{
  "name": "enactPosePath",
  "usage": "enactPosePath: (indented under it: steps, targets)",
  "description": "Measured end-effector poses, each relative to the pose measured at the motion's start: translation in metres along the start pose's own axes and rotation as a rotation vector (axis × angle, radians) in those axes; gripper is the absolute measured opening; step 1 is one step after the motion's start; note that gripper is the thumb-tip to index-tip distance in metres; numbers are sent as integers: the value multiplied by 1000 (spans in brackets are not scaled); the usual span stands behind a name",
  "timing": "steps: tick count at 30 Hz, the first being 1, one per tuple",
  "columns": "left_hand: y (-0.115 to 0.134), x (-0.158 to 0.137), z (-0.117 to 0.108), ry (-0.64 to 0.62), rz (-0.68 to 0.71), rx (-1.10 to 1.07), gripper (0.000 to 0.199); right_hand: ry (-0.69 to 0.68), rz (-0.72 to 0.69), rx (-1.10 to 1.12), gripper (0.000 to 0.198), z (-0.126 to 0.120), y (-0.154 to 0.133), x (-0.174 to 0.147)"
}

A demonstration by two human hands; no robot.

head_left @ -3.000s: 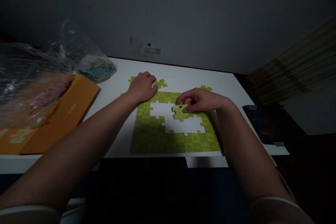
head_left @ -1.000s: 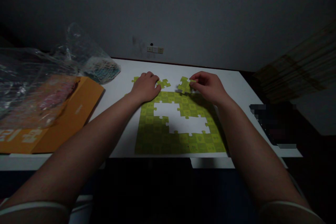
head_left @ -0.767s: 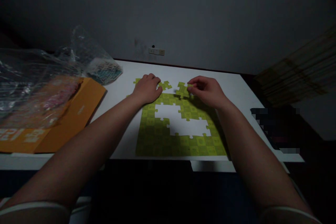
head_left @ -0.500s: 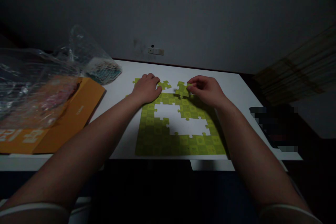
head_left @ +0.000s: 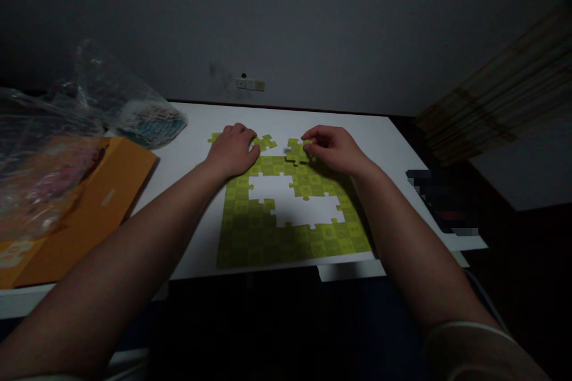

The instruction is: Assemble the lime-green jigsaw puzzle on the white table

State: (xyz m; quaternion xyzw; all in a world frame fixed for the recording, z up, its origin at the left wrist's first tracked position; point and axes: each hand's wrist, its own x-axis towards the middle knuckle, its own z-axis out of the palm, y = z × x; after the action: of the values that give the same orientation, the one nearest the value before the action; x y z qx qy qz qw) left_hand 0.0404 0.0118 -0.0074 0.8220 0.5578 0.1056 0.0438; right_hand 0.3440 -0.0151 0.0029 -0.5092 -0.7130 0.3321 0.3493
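On the white table (head_left: 196, 125) lies a partly joined yellow-green jigsaw puzzle (head_left: 254, 235), with a white gap of jagged outline inside it. My right hand (head_left: 337, 147) pinches a puzzle piece (head_left: 294, 147) between thumb and fingers at the puzzle's far edge. A dark shadow line shows under the piece's near side, and I cannot tell whether it lies flat. My left hand (head_left: 233, 150) rests palm down at the far left corner, thumb apart from the fingers. Loose pieces (head_left: 266, 143) lie beside its thumb, and another green piece (head_left: 213, 137) shows at its left, partly covered.
An orange box (head_left: 111, 190) with clear plastic wrapping (head_left: 58, 172) over it stands at the left. Behind it a plastic bag (head_left: 152, 122) holds something bluish. A dark, pixelated object (head_left: 435, 202) lies at the right edge. A wall with sockets (head_left: 250, 84) rises behind the table.
The whole view has shifted, so everything sits further left. The piece in my right hand has come slightly lower and nearer the puzzle's far edge. My left hand keeps its place.
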Motion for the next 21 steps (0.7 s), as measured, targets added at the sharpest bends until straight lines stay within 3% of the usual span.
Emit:
enactPosePath:
  steps: [8,10,15,17,21]
  targets:
    - [0,-1,0,-3,0,-12,44,-67,31,55,31,0,-12,-4]
    - [0,-1,0,-1,0,-7,43,-203,61,84,30,-5,-17,-8]
    - [-2,0,2,0,-3,-11,44,-703,165,27,26,-19,-29,-17]
    - [-1,0,1,-4,-5,-10,44,-775,177,-15,21,-21,-28,-18]
    - [1,-1,0,-5,-12,-28,44,-790,184,-37,17,-21,-26,-19]
